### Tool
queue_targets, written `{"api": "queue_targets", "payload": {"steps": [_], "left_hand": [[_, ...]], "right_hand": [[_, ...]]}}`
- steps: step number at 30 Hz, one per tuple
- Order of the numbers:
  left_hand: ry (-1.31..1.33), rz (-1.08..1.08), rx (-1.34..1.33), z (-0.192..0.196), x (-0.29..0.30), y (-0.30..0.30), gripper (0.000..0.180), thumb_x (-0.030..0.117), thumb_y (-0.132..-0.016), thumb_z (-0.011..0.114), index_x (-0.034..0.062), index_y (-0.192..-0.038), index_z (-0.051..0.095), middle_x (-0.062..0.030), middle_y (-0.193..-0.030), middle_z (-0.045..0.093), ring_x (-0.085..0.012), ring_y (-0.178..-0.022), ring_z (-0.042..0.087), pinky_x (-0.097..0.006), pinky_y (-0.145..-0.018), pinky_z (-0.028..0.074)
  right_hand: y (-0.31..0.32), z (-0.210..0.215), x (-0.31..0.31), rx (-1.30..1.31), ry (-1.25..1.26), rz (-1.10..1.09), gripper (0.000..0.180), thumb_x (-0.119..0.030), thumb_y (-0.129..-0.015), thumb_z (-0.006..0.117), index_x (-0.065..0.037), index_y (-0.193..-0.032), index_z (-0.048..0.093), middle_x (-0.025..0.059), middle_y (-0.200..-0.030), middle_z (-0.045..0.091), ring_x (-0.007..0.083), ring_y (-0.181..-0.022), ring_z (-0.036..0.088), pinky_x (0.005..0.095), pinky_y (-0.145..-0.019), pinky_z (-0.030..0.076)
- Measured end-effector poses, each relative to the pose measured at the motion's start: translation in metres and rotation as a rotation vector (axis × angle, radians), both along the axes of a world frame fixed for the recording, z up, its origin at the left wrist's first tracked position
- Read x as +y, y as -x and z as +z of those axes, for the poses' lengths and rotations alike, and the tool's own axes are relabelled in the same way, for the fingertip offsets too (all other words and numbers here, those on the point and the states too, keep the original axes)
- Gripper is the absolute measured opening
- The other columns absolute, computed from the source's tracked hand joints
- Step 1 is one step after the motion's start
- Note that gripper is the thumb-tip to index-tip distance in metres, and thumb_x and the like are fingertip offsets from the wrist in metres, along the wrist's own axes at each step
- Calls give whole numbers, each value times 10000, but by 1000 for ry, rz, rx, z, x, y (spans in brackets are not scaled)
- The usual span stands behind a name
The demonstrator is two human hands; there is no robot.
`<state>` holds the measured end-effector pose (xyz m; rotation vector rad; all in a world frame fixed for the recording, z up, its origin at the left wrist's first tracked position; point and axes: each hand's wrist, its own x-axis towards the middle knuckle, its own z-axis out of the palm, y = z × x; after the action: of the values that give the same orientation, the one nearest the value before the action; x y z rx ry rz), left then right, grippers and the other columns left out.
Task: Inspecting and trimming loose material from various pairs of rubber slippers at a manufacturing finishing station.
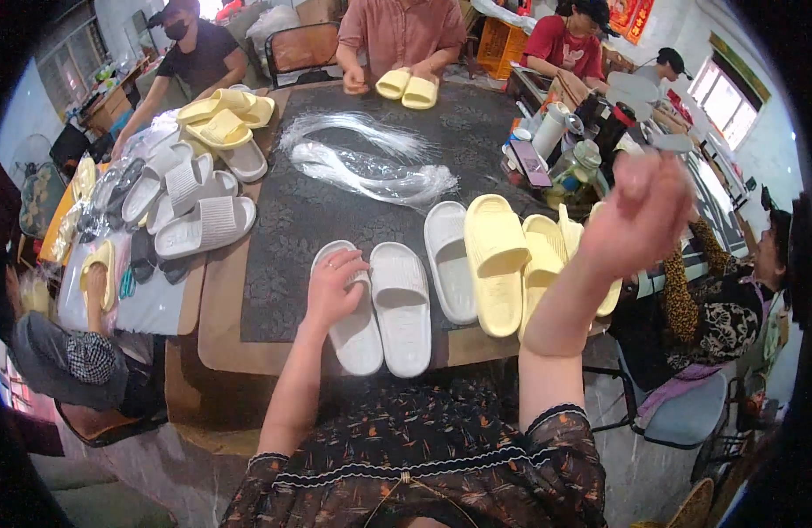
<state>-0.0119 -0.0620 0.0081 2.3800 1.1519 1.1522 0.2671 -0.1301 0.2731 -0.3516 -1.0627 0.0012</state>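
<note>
A pair of light grey slide slippers lies at the table's near edge, toes pointing away from me. My left hand (337, 283) rests on the strap of the left grey slipper (356, 339), its fingers spread across it. The right grey slipper (402, 308) lies close beside it, untouched. My right hand (639, 211) is raised at the right, smeared by motion, with its fingers curled; anything in them cannot be made out. Below that forearm stand yellow slides (497, 264), partly hidden, next to another grey slide (450, 264).
Clear plastic strands (362, 172) lie bundled mid-table. Grey slides (204, 227) and yellow slides (221, 128) are piled at the left. Jars (577, 167), a phone (530, 165) and bottles crowd the right. Opposite, a person's hands are at a yellow pair (419, 91); several others sit around.
</note>
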Motion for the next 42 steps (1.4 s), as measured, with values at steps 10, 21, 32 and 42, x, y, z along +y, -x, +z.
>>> {"api": "queue_targets", "payload": {"steps": [10,21,32,42], "left_hand": [[186,-183,-376,56,-58,6,379,189,-703,700,51,-1049,634,-111,-1039,612,-271,-1021,551,-365,-872,423],[843,-223,-675,23,-96,21,84,37,-771,675,-11,-837,653,-43,-887,611,-107,-822,575,-240,-746,450],[617,160,-618,24,-74,29,99,98,-789,694,21,-800,634,22,-767,591,-44,-682,518,-202,-618,409],[281,324,-187,33,-33,32,240,180,-781,651,30,-968,632,-110,-970,599,-246,-859,546,-330,-721,437]], "right_hand": [[85,-147,-45,-237,1201,711,94,-108,-866,621,-19,-845,640,-11,-718,577,50,-585,482,186,-554,378],[112,-259,-42,1,1456,1232,204,-254,-892,609,-62,-828,628,-51,-674,523,33,-603,439,184,-550,325],[93,-240,-67,-667,1400,652,226,-259,-816,649,-33,-800,656,43,-647,634,114,-588,599,261,-564,474],[100,-247,-55,-906,1402,222,231,-310,-742,633,-81,-722,662,90,-646,645,279,-625,642,385,-588,512]]}}
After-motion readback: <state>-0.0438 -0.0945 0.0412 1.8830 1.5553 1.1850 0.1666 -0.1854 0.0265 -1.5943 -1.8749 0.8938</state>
